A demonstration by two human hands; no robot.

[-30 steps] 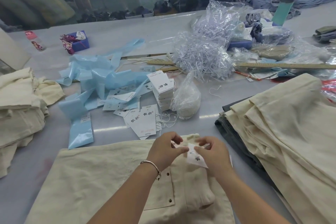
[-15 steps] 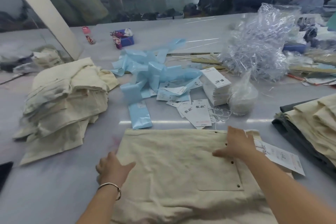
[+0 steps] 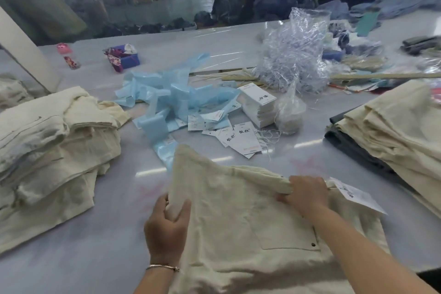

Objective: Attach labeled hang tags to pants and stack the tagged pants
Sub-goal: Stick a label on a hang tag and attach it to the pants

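Both hands have a grip on the cream pants (image 3: 238, 210) lying on the desk (image 3: 107, 234) in front: left hand (image 3: 167, 224) pinches the left edge, right hand (image 3: 307, 192) bunches the top edge, probably to lift it toward the cream stack (image 3: 52, 145) on the left. Its hang tag (image 3: 355, 196) dangles off the right, so tagging looks done. The clear bag (image 3: 298, 59) holds plastic fasteners, and a small bag (image 3: 290, 112) holds what looks like string.

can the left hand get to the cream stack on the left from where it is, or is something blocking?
Probably yes, but not free-handed. The left hand grips the edge of the tagged pants, so it would carry them along. Between it and the cream stack lies only bare table.
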